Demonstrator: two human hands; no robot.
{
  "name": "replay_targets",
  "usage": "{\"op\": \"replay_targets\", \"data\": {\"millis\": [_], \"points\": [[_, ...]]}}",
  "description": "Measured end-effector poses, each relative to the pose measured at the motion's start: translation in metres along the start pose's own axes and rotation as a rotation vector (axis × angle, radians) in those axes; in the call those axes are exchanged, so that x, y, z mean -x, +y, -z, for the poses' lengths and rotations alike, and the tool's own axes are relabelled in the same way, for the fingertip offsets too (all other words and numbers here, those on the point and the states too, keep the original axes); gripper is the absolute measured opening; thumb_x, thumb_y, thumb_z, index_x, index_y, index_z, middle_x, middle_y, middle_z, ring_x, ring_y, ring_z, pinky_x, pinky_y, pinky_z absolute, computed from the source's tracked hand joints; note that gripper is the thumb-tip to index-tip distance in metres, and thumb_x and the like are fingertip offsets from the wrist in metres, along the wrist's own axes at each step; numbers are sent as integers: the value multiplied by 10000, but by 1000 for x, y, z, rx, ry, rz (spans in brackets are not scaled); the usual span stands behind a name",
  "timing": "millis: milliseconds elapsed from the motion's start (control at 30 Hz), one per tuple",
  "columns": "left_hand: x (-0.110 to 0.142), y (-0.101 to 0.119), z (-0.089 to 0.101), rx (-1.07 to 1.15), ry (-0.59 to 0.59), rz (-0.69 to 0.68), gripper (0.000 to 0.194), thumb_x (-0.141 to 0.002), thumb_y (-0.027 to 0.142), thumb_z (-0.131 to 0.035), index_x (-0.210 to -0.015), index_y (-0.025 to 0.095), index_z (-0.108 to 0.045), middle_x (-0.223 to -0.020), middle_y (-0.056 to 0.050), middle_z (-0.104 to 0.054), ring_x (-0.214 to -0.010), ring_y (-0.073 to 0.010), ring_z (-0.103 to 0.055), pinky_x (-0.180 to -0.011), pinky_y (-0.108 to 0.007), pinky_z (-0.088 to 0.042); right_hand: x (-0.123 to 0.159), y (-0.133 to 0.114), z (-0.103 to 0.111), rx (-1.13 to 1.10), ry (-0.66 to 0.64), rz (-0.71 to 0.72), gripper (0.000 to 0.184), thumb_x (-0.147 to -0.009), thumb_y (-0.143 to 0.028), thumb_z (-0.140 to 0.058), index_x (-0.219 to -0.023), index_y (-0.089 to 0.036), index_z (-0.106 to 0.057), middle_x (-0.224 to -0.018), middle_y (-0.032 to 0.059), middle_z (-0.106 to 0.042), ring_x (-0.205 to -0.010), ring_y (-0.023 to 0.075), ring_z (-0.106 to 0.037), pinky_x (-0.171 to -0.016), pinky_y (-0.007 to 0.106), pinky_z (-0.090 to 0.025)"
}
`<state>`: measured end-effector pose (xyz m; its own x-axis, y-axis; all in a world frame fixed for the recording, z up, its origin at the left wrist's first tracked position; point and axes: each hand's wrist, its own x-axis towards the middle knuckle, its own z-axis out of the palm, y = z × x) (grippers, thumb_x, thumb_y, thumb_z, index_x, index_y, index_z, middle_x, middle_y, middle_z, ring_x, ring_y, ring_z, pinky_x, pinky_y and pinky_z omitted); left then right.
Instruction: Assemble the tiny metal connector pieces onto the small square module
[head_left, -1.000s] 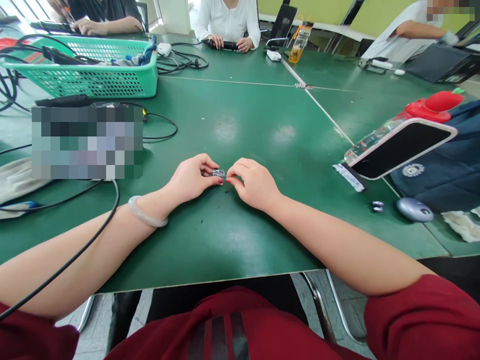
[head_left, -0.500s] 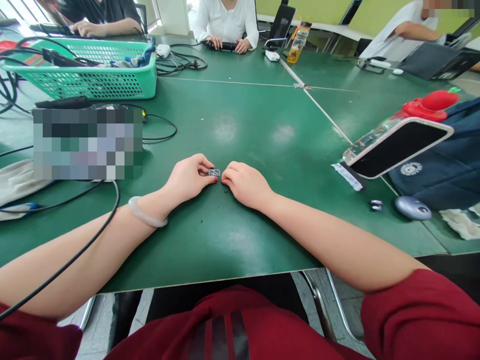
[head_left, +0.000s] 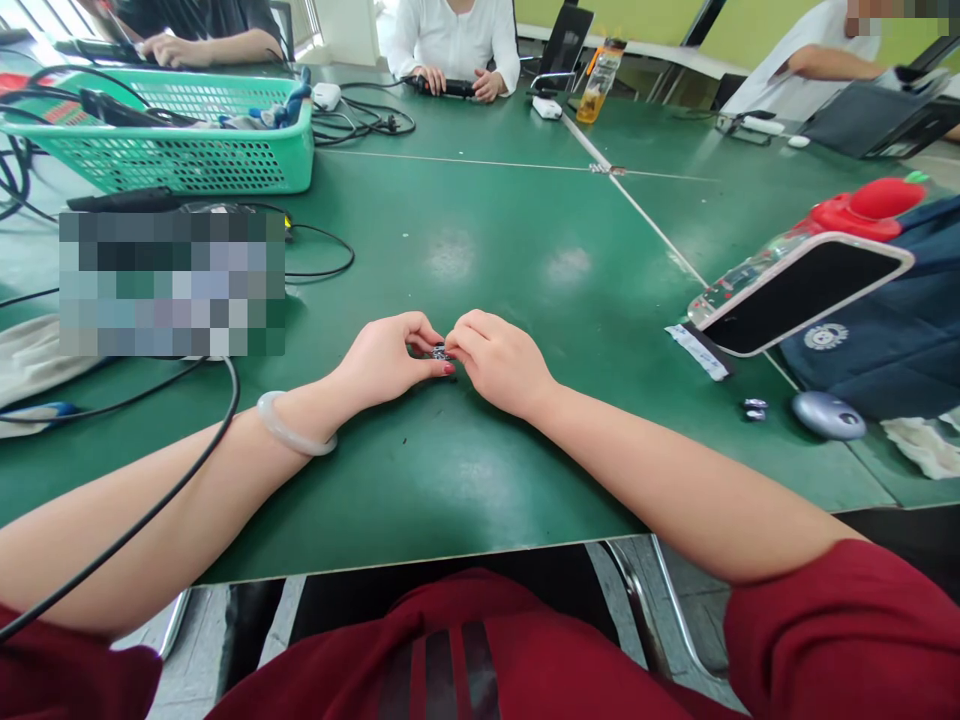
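Low over the green table, my left hand (head_left: 390,352) pinches a small dark-and-silver patterned piece (head_left: 440,353) between thumb and fingers. The piece is too small for me to tell its kind. My right hand (head_left: 501,362) is closed, its fingertips up against the right end of the piece. Whatever lies between the right fingertips is hidden by the knuckles. The two hands meet in front of me, and a pale bangle (head_left: 291,425) circles my left wrist.
At left are a green basket (head_left: 202,180) of cables and a black cable (head_left: 187,480) crossing my left forearm. To the right stand a phone (head_left: 814,295) leaning on a red-capped bottle (head_left: 862,212), a mouse (head_left: 827,415) and a dark bag (head_left: 862,350). Several people sit beyond.
My left hand has shifted a little to the right with the small piece. The gap between the hands has closed, and the right fingertips now meet the piece.
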<state>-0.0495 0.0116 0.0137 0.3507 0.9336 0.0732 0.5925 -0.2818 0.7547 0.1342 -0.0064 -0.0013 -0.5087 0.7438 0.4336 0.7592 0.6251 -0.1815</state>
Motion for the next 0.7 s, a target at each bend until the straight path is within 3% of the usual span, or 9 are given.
{"op": "replay_targets", "data": {"millis": [233,400,567,700], "points": [[0,-2,1,29,2,11,296,-641,359,-771,-838,200,-617,-822,-23,-698,-785,-188,-648,-743,-329,-496,3,1,9,-96,27,-45,225,-949,-220,-442,-925,-192,-664,-963,56,-632,-872,169,-544,-782,294,-419],[-1,-2,1,27,24,10,256,-681,305,-731,-895,200,-637,-843,-28,-703,-800,-179,-644,-769,-321,-494,9,5,11,-156,-98,-83,106,-860,-278,-625,-878,-196,-690,-930,38,-651,-866,169,-577,-776,293,-431],[-2,-3,2,-6,9,-12,333,-718,302,-687,-1044,242,-656,-806,5,-693,-742,-160,-624,-755,-313,-487,8,3,9,-136,-181,-21,144,-887,-243,-580,-816,-197,-696,-864,28,-661,-863,165,-588,-781,291,-431],[-2,-2,2,4,7,16,267,-707,322,-702,-956,225,-693,-816,-13,-703,-770,-173,-631,-771,-320,-488,7,1,9,-78,-162,-4,184,-910,-250,-537,-836,-182,-691,-893,44,-659,-854,168,-584,-759,289,-431]]}}
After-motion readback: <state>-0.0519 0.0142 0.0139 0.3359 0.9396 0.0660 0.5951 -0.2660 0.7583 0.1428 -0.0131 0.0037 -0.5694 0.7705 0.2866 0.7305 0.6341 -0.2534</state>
